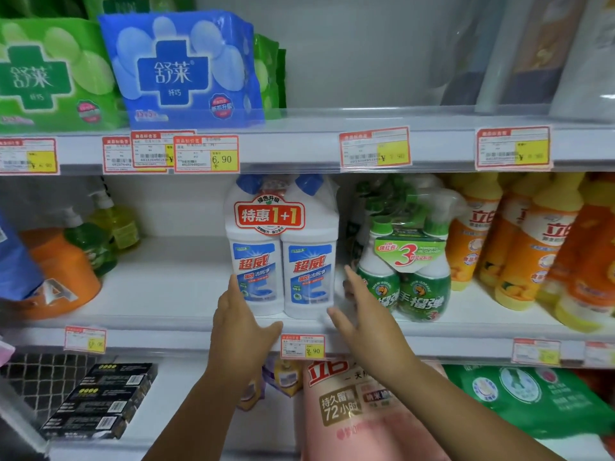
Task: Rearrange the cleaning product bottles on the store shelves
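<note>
Nearest, at six o'clock, a pink soft plastic refill bag (359, 414) lies on the bottom shelf (193, 404), with a stack of flat black cartons (100, 400) at its nine o'clock. Above them both hands reach to the white middle shelf (166, 337). The left hand (239, 317) has straight fingers laid along the lower left flank of the twin pack of white plastic bottles with blue caps (283, 254). The right hand (362, 314) is spread wide at the pack's four o'clock, thumb near its base; whether it touches the wrap I cannot tell. Neither hand closes round anything. The twin pack stands upright near the shelf's front edge, mid-view, bound in clear film (333, 211) with a red promotional sticker (269, 214) across the shoulders. Presumably full, it is likely heavy, the bottles stiff, the film slick and apt to slide or tear. The sound hold is therefore palms pressed on both outer flanks low down, or one hand under the base, never the film alone. At its three o'clock, just beside it, stands a film-wrapped pair of green spray bottles (406, 271), then orange-and-yellow detergent bottles (519, 241) beyond. Farthest, at eleven o'clock on the upper shelf (299, 141), sits a blue soft packet (186, 68).
</note>
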{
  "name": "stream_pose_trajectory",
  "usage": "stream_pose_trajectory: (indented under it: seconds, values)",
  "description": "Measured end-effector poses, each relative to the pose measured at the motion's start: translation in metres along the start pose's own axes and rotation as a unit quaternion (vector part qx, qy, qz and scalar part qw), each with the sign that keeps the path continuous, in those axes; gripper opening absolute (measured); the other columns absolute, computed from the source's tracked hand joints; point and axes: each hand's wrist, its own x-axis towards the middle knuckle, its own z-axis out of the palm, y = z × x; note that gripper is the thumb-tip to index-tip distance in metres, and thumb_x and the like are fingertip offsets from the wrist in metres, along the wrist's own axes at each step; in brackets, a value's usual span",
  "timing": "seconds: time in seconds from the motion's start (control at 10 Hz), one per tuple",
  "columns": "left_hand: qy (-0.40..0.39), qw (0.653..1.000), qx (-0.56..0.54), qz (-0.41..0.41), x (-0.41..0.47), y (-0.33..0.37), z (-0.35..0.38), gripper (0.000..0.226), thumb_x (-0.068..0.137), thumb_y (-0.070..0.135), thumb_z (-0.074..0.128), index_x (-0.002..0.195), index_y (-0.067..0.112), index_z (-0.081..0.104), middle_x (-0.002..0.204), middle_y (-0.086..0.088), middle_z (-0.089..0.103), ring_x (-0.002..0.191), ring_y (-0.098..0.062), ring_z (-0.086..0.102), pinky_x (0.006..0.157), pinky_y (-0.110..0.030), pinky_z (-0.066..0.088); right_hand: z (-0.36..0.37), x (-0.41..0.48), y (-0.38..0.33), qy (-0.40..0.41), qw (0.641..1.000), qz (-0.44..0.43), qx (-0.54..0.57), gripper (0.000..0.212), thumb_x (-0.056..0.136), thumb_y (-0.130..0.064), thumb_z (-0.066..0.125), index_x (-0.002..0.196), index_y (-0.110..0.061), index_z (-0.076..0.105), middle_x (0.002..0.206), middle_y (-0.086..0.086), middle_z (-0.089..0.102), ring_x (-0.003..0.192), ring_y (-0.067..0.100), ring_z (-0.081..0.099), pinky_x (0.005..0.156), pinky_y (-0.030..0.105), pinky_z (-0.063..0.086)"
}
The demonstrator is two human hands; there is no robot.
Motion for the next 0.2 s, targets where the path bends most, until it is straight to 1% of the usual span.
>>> stream_pose_trajectory:
  seconds: [0.1, 0.2]
  values:
    - [0.022, 1.000, 0.007, -0.009, -0.016, 0.012, 0.013, 0.092, 0.072, 0.023, 0.078, 0.142, 0.021, 0.020, 0.138, -0.004, 0.038, 0.126, -0.023, 0.041, 0.097, -0.043, 0.044, -0.019, -0.012, 0.006, 0.002, 1.000, 0.005, 0.013, 0.060, 0.091, -0.033, 0.057, 0.145, -0.029, 0.031, 0.138, -0.012, 0.049, 0.123, 0.003, 0.048, 0.104, 0.026, 0.040]
    - [0.027, 0.999, 0.033, 0.019, -0.035, 0.027, 0.024, 0.088, 0.077, 0.030, 0.071, 0.145, 0.016, 0.017, 0.150, -0.007, 0.026, 0.137, -0.025, 0.026, 0.109, -0.042, 0.030, -0.038, -0.019, 0.011, 0.017, 0.996, 0.041, 0.076, 0.043, 0.091, -0.027, 0.059, 0.133, -0.027, 0.048, 0.124, -0.009, 0.061, 0.113, 0.002, 0.056, 0.098, 0.023, 0.045]
